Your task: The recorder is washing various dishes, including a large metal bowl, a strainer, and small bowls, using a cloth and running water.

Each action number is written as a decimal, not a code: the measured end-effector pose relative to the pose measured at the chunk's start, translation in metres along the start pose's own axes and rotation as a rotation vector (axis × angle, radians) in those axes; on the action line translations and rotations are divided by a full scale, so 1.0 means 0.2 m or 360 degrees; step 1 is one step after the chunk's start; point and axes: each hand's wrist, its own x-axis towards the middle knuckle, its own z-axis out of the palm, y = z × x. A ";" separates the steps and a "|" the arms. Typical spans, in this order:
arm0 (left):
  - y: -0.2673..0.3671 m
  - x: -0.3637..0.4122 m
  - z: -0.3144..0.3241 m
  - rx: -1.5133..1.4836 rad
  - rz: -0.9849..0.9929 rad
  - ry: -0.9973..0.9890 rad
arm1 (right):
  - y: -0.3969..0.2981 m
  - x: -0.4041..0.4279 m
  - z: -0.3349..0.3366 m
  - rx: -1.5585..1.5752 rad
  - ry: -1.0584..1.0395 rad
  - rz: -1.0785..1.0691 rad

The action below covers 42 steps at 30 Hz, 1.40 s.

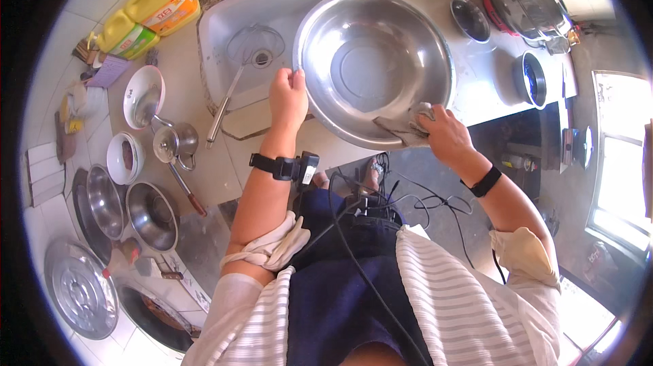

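A large stainless steel basin is held up over the right part of the white sink and the counter edge, its inside facing me. My left hand grips its rim at the left. With my right hand I hold a grey cloth against the rim at the lower right; part of it lies on the inner wall. A wire skimmer rests in the sink near the drain, its metal handle leaning over the front edge.
Yellow detergent jugs, a white enamel bowl, a small lidded steel pot and steel basins stand at the left. At the right are a dark bowl, another bowl and a glass-lidded cooker. Black cables hang before me.
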 end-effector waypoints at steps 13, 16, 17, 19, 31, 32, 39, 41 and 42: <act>-0.08 -0.03 0.08 -0.0008 -0.0059 -0.0083 | -0.54 0.18 0.01 0.0881 0.0294 -0.0111; -0.13 0.03 -0.02 -0.0140 -0.0152 -0.0065 | -0.33 0.08 0.01 0.0611 -0.0121 -0.0107; -0.12 0.05 -0.05 -0.0079 -0.0137 -0.0082 | -0.22 0.06 0.02 0.0510 -0.0160 -0.0056; -0.06 0.01 -0.11 -0.0063 -0.0160 -0.0063 | 0.00 0.10 0.06 0.0339 -0.0140 -0.0058; 0.00 -0.20 0.09 -0.0158 -0.0066 0.0066 | 0.27 0.59 0.22 -0.0071 -0.0252 -0.0466; -0.02 -0.22 0.10 -0.0174 -0.0069 0.0115 | 0.10 0.60 0.22 0.0175 -0.0511 -0.0383; 0.00 -0.25 -0.07 -0.0259 -0.0040 -0.0060 | -0.21 1.13 0.33 0.1134 -0.0382 -0.0320; -0.04 -0.23 -0.02 -0.0212 0.0024 0.0058 | -0.06 1.36 0.34 0.0908 0.0086 -0.0483; -0.02 -0.21 0.00 -0.0208 0.0051 -0.0015 | 0.08 1.45 0.34 0.0745 0.0345 -0.0556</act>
